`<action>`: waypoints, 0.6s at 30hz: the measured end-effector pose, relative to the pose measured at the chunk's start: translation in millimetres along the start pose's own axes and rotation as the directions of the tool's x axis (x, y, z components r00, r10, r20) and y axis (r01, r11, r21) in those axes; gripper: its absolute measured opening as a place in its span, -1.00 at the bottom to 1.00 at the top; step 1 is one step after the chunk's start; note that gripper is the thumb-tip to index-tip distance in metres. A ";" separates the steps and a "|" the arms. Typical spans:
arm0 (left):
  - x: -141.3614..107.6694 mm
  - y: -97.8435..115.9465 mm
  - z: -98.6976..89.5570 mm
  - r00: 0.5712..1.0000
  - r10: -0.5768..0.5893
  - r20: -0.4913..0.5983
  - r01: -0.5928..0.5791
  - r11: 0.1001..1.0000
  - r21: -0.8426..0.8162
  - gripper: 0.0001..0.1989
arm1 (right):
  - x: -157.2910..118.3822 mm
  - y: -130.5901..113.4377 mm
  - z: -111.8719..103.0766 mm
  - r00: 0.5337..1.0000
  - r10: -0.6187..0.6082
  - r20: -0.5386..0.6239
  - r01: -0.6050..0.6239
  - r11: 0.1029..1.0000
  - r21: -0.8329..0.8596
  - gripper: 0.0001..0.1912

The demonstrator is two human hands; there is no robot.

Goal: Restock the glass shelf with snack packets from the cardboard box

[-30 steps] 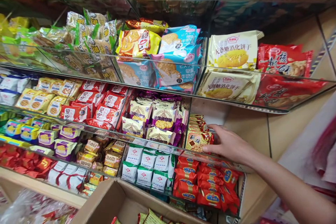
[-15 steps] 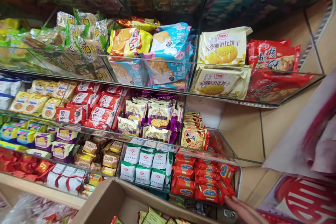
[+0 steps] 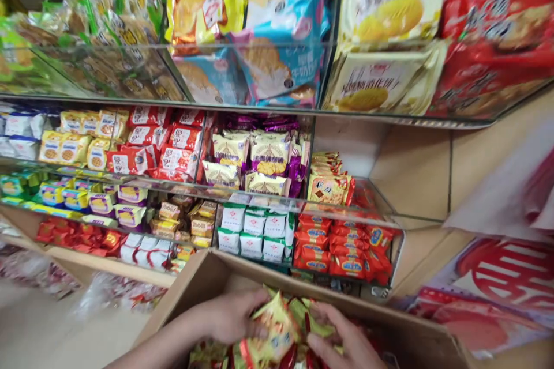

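Several stocked shelves (image 3: 350, 144) rise beyond an open cardboard box (image 3: 229, 277). Inside it, on my feed, my left hand (image 3: 231, 317) pinches a yellow packet (image 3: 277, 328); my right hand (image 3: 344, 340) curves half-open alongside, its grip unclear to me.

Glossy yellow-and-red snack packets (image 3: 277, 323) lie jumbled in a brown cardboard box (image 3: 203, 279), the topmost tilted.

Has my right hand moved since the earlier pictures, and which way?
Yes. Judged against the shelf, your right hand has come down, from the small yellow packets there into the cardboard box.
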State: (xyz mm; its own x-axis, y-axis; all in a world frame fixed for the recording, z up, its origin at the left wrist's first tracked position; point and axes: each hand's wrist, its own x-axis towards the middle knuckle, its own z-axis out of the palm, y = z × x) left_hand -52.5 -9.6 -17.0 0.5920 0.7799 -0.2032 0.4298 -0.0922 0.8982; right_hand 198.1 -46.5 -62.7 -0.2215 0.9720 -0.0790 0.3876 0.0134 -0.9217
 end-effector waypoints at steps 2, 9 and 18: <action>14.2 -5.2 10.4 1.000 0.000 0.018 0.001 0.999 -0.052 -0.69 | 5.8 -5.7 4.8 0.999 0.010 0.053 -0.013 0.999 0.051 -0.49; 23.9 -9.3 34.6 0.999 -0.043 -0.033 0.042 0.998 -0.044 -0.68 | 15.8 -1.8 8.2 0.990 0.080 0.116 -0.110 0.953 0.283 -0.66; 14.6 36.1 25.0 0.999 -0.010 -0.041 0.005 0.995 -0.104 -0.70 | 0.8 -16.2 -5.7 0.990 0.062 0.130 -0.110 0.912 0.396 -0.68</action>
State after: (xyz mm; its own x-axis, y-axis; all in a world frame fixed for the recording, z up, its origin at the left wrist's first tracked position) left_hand -11.4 -17.0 2.8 0.5597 0.8052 -0.1958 0.3600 -0.0234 0.9327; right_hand 196.8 -44.6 -45.6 -0.3114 0.9321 -0.1852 0.0235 -0.1873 -0.9820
